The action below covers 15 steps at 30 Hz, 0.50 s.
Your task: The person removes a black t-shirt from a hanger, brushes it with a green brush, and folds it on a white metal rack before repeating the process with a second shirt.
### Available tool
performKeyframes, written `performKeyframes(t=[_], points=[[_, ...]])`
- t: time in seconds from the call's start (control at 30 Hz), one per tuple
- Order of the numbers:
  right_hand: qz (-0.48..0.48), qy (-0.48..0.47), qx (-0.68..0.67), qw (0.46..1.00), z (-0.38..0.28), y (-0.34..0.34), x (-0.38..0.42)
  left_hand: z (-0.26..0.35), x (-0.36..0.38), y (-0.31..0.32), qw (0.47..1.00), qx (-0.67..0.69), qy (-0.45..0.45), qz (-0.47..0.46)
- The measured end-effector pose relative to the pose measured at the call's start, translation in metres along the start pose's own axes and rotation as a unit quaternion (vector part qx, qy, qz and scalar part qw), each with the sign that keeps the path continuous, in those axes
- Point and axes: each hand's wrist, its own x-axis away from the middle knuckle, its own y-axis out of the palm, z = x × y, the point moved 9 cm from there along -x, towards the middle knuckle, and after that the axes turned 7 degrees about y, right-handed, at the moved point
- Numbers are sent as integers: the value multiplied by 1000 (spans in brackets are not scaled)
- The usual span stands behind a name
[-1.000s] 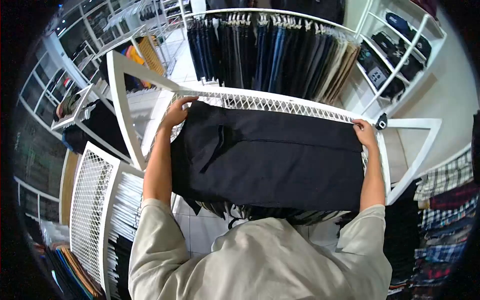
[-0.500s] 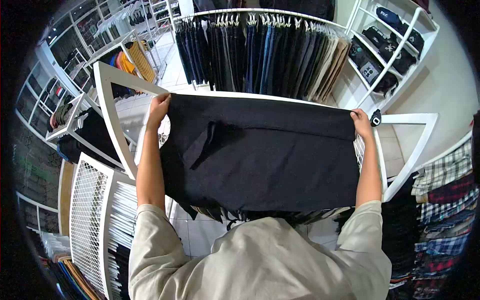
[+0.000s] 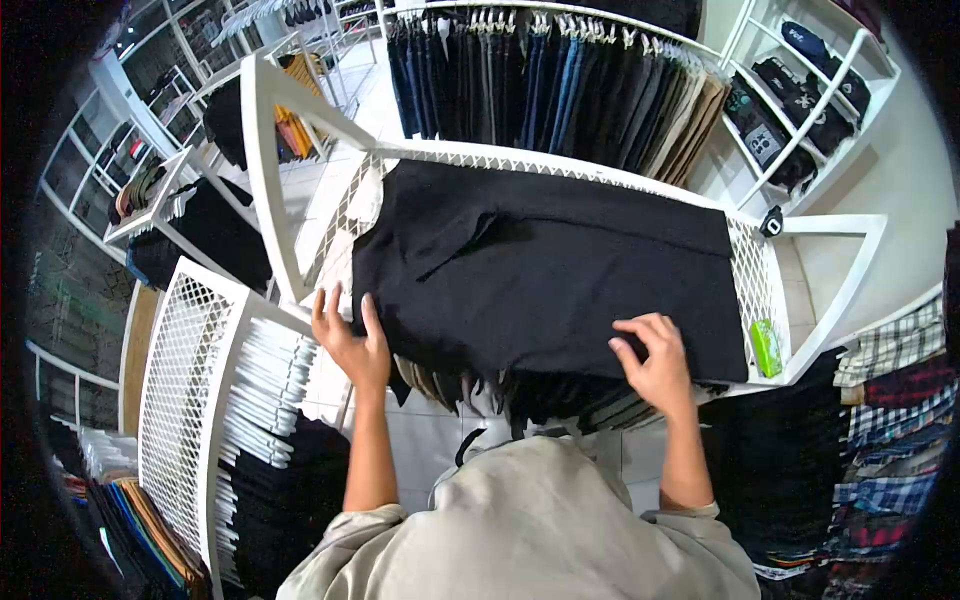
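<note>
On top of the white mesh rack (image 3: 752, 275), just ahead of both hands, lies a black folded garment (image 3: 560, 270), spread flat and covering most of the shelf. The left hand (image 3: 350, 342) sits at the garment's near left corner, fingers spread and loose, touching the edge but not gripping anything as far as I can tell. The right hand (image 3: 655, 365) is over the near edge further right, fingers curled down onto the cloth, more a press or pinch than a full grab.

Below both hands, a row of hanging clothes (image 3: 520, 395) pokes out from under the shelf. Beyond the hands there's a rail of trousers (image 3: 560, 85), and off to the right of the right hand a small green item (image 3: 766, 348) rests on the mesh.

Risk-wise, I reckon the near edge hangs slightly over the shelf lip, so a tug from either hand could drag the whole thing off or mess up the fold. The mesh might also snag the fabric.
</note>
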Motion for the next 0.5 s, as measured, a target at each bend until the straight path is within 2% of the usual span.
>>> performKeyframes(t=[0.1, 0.13, 0.23, 0.27, 0.33, 0.37, 0.47, 0.5], points=[[14, -53, 0, 999, -29, 19, 26, -54, 64, -6, 974, 133, -181, 4], [12, -53, 1, 999, -33, 20, 30, -64, 81, 7, 930, 265, -254, -22], [22, -70, 55, 996, -35, 24, 38, -62, 116, 31, 864, 340, -324, -181], [27, -77, 69, 994, -31, 27, 40, -72, 135, 41, 843, 352, -364, -179], [38, -79, 83, 993, -27, 29, 42, -55, 142, 50, 798, 441, -325, -253], [40, -80, 85, 992, -26, 29, 43, -52, 152, 47, 777, 456, -343, -266], [63, -100, 105, 987, -27, 23, 49, -39, 172, 19, 736, 357, -373, -438], [73, -107, 122, 984, -29, 19, 50, -29, 163, 2, 746, 346, -355, -444]])
